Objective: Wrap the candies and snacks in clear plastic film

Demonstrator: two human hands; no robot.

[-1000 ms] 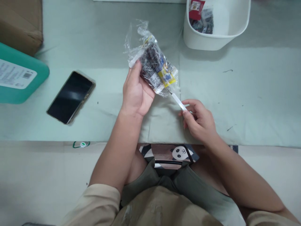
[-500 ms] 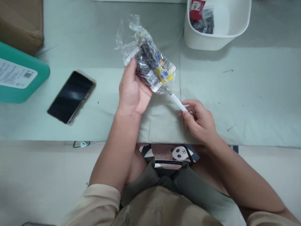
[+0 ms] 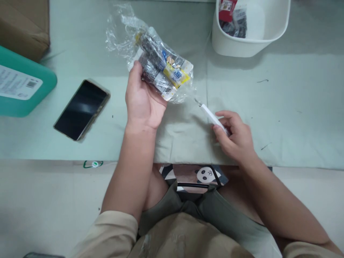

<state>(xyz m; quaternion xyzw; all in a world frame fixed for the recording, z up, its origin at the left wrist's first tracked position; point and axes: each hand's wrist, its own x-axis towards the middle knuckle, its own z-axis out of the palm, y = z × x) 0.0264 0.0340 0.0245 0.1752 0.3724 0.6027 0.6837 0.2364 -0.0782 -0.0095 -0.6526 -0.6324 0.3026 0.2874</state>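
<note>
My left hand (image 3: 145, 96) is closed round the lower left side of a clear plastic bag (image 3: 166, 68), lifted over the table. Inside it show dark packets and a yellow and blue label; crinkled film spreads out at the upper left. In my right hand (image 3: 233, 132), gripped between thumb and fingers, is a slim white utility knife (image 3: 213, 116). Its short metal tip points up and left, a little apart from the bag's lower right corner. The fingers under the bag are partly hidden.
A white bin (image 3: 248, 46) with several small packets stands at the back right. On the left lie a phone (image 3: 82, 109), a green container (image 3: 24, 104) and a cardboard box (image 3: 25, 27). The cloth-covered table (image 3: 295, 100) ends close to my lap.
My left hand has moved the bag left and slightly up. My right hand has drawn the knife a little right and down, so its tip is farther from the bag.
</note>
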